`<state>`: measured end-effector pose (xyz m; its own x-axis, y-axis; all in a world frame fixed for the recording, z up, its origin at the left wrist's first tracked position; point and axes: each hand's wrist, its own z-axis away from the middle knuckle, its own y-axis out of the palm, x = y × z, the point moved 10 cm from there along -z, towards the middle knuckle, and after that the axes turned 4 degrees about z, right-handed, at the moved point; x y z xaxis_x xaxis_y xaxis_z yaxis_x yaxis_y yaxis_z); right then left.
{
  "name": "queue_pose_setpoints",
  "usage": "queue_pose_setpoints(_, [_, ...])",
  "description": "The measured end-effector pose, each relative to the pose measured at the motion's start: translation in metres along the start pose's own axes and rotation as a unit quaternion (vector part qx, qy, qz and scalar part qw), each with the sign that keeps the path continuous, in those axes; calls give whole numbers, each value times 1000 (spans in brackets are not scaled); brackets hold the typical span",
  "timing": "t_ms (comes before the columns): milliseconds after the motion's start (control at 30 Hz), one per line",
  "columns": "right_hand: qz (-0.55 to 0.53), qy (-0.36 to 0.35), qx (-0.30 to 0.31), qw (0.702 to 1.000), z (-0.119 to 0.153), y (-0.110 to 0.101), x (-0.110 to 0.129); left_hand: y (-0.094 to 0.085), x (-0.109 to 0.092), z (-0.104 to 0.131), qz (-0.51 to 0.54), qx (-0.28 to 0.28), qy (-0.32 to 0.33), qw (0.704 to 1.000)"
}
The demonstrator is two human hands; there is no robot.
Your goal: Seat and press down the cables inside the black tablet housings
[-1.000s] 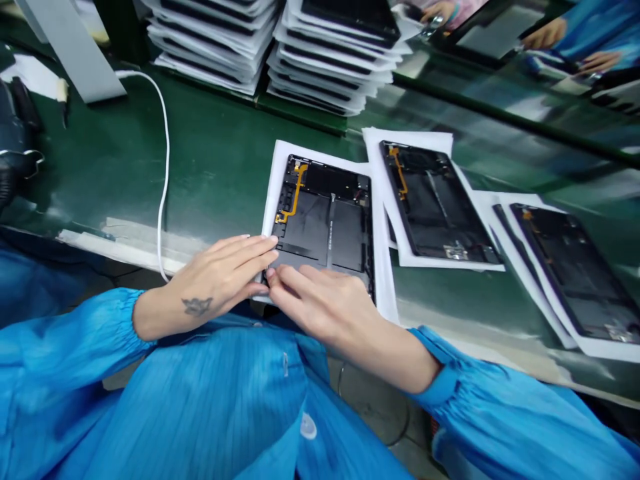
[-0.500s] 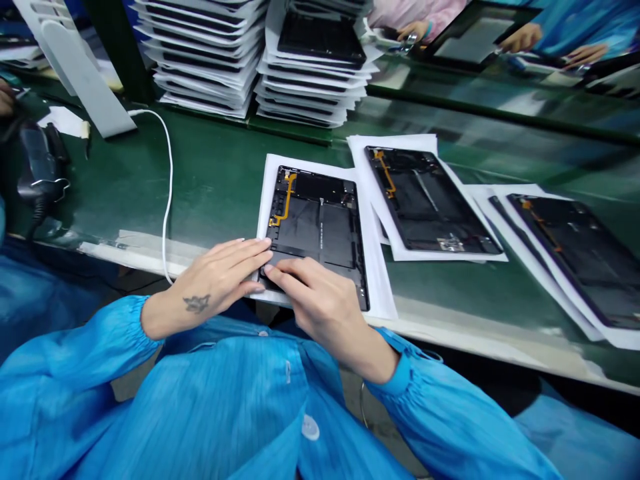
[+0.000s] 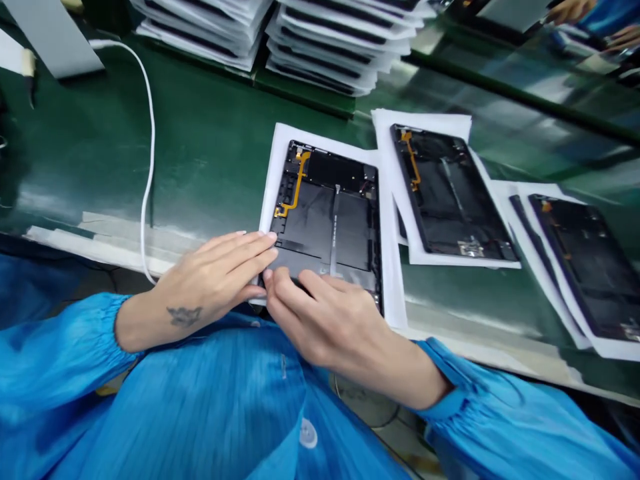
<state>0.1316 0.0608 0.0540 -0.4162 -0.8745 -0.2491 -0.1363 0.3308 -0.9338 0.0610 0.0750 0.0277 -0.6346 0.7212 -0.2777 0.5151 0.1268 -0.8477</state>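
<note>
In front of me an opened tablet lies on white paper, its black inside facing up, with an orange flex cable along the upper left. My left hand rests with straight fingers on the tablet's lower left edge, holding nothing I can see. Close beside its fingertips, my right hand has curled fingers pressed together at the near left corner of the tablet. What those fingers pinch, if anything, is hidden beneath them.
Two more opened tablets, one nearer and one farther right, lie on white sheets. Stacks of tablets and paper stand behind. A white cable crosses the green table on the left. Another person's hand shows at top right.
The camera view has shifted closer to the table. My left hand stays at the tablet's edge; my right hand remains at the near corner, its fingers bunched a little more.
</note>
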Motion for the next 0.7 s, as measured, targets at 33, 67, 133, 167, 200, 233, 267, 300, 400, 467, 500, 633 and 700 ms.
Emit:
queue_pose_setpoints(33, [-3,-6,0,1000,-1,0,1,1,0,0,-3,1,0,1000])
queue_pose_setpoints(67, [-3,-12,-1,1000,-1,1,2,1,0,0,-6,2,2,1000])
queue_pose_setpoints(133, [4,-20,-11,1000,-1,2,6,2,1,1,-9,6,8,1000])
queue_pose_setpoints(167, [9,-16,-16,1000,-1,3,6,2,1,1,-8,9,11,1000])
queue_pose_setpoints(200, [12,-9,-22,1000,0,4,5,2,1,1,-8,13,14,1000])
queue_pose_setpoints(233, [12,-1,-33,999,1,4,3,3,1,2,-8,24,15,1000])
queue_pose_setpoints(267, [11,8,-48,999,4,3,1,4,3,3,-10,36,13,999])
queue_pose_setpoints(300, [8,22,-67,997,7,1,-2,5,4,4,-15,48,8,999])
queue_pose_setpoints(400, [-26,99,-155,983,28,-13,-17,0,9,11,-36,62,-14,997])
queue_pose_setpoints(467, [-69,190,-224,953,51,-25,-32,-6,10,17,-43,50,-27,997])
queue_pose_setpoints(500, [-96,237,-257,932,65,-30,-38,-9,9,20,-45,43,-32,998])
queue_pose_setpoints(633, [-246,364,-390,809,117,-39,-53,-19,1,24,-59,5,-34,998])
queue_pose_setpoints(700, [-323,360,-446,753,132,-40,-55,-21,-4,23,-68,-5,-30,997])
